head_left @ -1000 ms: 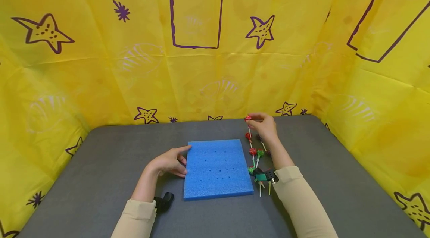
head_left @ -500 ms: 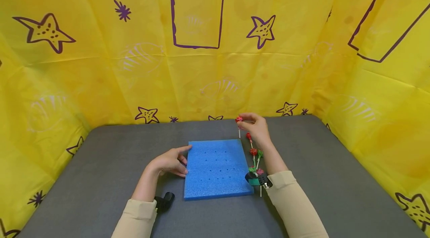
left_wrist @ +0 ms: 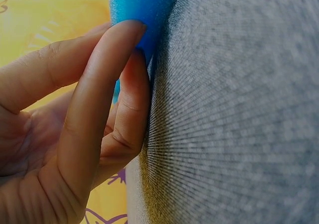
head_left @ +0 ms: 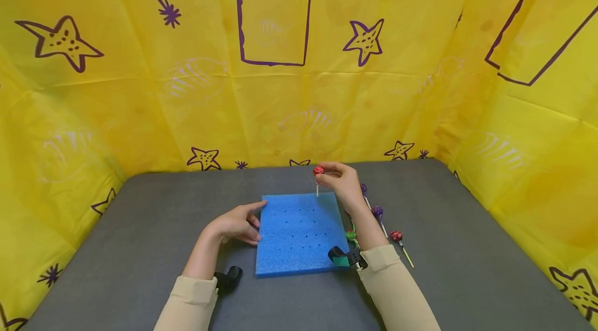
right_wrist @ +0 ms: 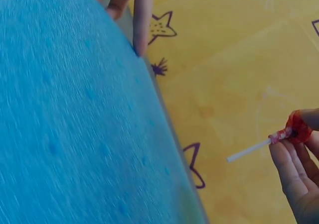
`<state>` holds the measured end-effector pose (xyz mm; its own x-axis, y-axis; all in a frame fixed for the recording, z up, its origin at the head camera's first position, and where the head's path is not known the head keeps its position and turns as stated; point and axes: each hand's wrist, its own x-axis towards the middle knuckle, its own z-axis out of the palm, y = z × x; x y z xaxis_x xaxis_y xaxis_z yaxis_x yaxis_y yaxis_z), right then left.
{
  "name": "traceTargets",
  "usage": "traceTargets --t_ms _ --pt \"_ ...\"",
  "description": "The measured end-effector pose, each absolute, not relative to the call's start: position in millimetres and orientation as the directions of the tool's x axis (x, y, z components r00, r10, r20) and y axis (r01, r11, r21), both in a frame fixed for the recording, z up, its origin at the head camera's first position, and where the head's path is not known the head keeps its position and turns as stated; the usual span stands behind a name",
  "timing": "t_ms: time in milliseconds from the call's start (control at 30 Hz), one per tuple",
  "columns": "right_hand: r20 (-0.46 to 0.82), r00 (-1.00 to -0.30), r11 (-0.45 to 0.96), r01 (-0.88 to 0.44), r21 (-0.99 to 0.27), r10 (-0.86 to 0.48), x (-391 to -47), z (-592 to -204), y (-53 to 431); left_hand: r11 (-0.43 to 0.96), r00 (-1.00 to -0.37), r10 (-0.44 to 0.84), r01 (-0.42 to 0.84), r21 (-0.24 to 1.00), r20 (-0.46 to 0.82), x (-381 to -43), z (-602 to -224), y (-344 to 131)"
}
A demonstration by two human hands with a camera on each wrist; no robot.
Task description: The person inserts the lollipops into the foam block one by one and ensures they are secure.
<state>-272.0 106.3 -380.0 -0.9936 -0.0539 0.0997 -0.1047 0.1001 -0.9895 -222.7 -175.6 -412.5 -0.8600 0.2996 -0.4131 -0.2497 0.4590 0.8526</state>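
Observation:
My right hand pinches a red-wrapped lollipop by its candy head, above the far edge of a blue foam block. The lollipop's white stick points down in the head view, its lower end free. Rows of small holes dot the block's top. At the block's left edge, my left hand touches it with the index finger at the far corner and the thumb lower down. In the left wrist view, fingertips rest right at the foam's side, close to the table.
Right of the block lie more lollipops: a purple one, another purple one, a red one and a green one, partly behind my right forearm. A yellow patterned cloth hangs behind the grey table.
My right hand has carried the red lollipop leftward from the pile to above the block's far edge. Lollipops that the forearm hid now show on its right. My left hand has stayed put.

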Motion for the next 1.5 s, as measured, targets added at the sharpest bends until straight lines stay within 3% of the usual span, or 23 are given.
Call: traceTargets --t_ms 300,1500 --pt "0.122 -0.987 0.028 -0.126 -0.992 -0.107 -268.2 -385.0 94.6 0.453 -0.856 0.313 -0.247 0.856 -0.412 -223.1 -410.6 -174.8" --pt "0.141 -0.968 0.123 -0.169 -0.978 -0.207 -253.7 -410.3 51.3 0.474 -0.857 0.278 -0.271 0.838 -0.434 -223.2 -411.4 -173.3"
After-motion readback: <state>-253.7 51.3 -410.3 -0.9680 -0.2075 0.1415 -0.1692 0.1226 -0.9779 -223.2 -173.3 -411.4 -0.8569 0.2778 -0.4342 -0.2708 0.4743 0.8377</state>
